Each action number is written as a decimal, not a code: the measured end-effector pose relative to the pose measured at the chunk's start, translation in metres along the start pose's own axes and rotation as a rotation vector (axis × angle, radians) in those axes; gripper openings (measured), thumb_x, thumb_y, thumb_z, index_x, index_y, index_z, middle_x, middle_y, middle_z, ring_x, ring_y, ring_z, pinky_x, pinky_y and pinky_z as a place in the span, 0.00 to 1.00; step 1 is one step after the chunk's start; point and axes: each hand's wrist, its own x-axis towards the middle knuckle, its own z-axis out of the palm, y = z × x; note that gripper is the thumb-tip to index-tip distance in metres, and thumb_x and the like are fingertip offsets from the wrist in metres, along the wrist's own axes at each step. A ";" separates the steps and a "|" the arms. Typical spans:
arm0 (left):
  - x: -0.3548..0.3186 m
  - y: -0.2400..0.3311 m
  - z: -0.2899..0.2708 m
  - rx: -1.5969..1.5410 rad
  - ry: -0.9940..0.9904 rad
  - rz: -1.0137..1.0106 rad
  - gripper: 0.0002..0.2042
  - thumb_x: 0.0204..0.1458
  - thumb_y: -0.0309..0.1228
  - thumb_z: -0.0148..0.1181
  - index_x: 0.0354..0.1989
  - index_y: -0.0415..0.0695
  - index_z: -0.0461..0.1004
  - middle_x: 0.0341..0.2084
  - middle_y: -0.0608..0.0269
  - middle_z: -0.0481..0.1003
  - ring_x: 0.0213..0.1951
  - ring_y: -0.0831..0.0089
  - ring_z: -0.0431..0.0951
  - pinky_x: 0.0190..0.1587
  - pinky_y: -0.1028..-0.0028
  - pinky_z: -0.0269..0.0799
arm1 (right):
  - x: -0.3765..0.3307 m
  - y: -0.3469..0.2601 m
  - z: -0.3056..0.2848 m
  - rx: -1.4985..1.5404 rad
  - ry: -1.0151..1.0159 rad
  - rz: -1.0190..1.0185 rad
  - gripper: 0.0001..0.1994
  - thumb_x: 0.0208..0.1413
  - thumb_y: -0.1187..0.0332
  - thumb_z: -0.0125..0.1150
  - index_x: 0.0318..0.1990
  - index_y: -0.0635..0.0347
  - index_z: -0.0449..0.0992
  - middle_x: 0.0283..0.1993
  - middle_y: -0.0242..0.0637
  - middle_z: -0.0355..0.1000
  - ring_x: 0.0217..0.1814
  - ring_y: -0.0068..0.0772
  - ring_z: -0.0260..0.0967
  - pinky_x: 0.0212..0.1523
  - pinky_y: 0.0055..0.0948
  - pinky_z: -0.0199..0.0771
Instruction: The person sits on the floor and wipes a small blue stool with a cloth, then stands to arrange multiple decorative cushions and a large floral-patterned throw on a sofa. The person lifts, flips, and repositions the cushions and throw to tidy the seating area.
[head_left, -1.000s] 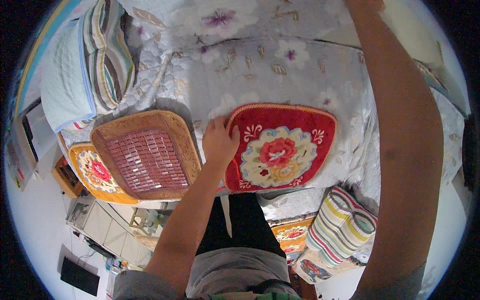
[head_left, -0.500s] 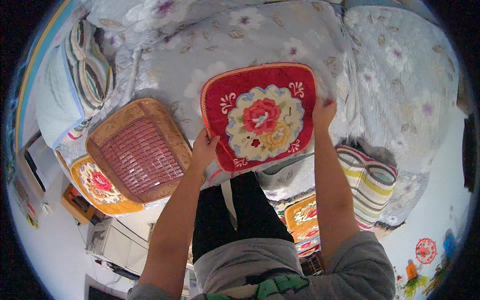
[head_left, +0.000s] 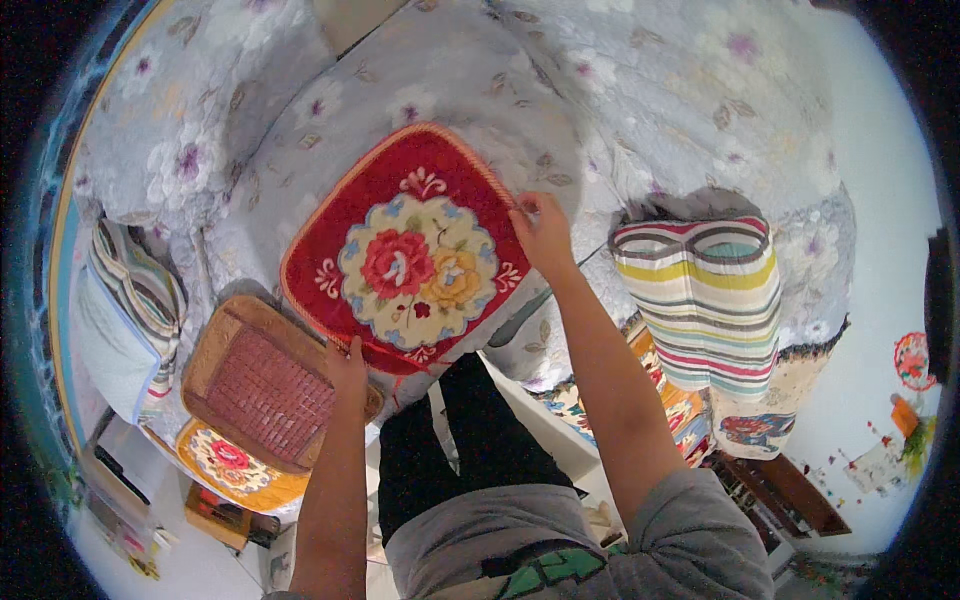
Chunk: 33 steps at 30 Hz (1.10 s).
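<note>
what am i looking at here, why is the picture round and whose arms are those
No machine is at work here: a person is using two bare hands. The camera sits on that person's head and looks down, and its very wide lens bends the picture into a circle. The arms come in from the lower edge. The left hand grips the near edge of a red cushion with a flower pattern, and the right hand grips its far right edge. The cushion is over a sofa with a grey floral cover. To the left lies a brown woven mat on an orange cushion. To the right a striped pillow stands on the sofa.
</note>
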 end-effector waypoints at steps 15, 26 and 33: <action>-0.004 0.021 -0.010 0.619 0.006 -0.068 0.24 0.46 0.33 0.62 0.51 0.36 0.66 0.42 0.44 0.74 0.45 0.50 0.75 0.49 0.60 0.69 | -0.020 0.082 -0.327 -0.886 0.095 0.419 0.29 0.53 0.40 0.53 0.48 0.58 0.70 0.39 0.54 0.74 0.41 0.59 0.72 0.43 0.50 0.70; -0.012 -0.058 -0.066 0.281 0.053 -0.208 0.22 0.47 0.33 0.60 0.50 0.39 0.66 0.33 0.52 0.76 0.38 0.58 0.77 0.42 0.63 0.71 | 0.148 -0.171 -0.275 -0.727 0.302 -0.178 0.26 0.58 0.47 0.53 0.29 0.67 0.75 0.25 0.60 0.71 0.28 0.63 0.71 0.30 0.52 0.70; -0.041 -0.027 -0.071 0.152 0.081 -0.160 0.17 0.51 0.31 0.57 0.49 0.42 0.66 0.28 0.57 0.74 0.27 0.67 0.77 0.31 0.69 0.72 | 0.239 -0.219 -0.093 -0.899 0.306 -0.464 0.31 0.52 0.45 0.56 0.62 0.45 0.63 0.66 0.51 0.55 0.68 0.54 0.51 0.60 0.69 0.46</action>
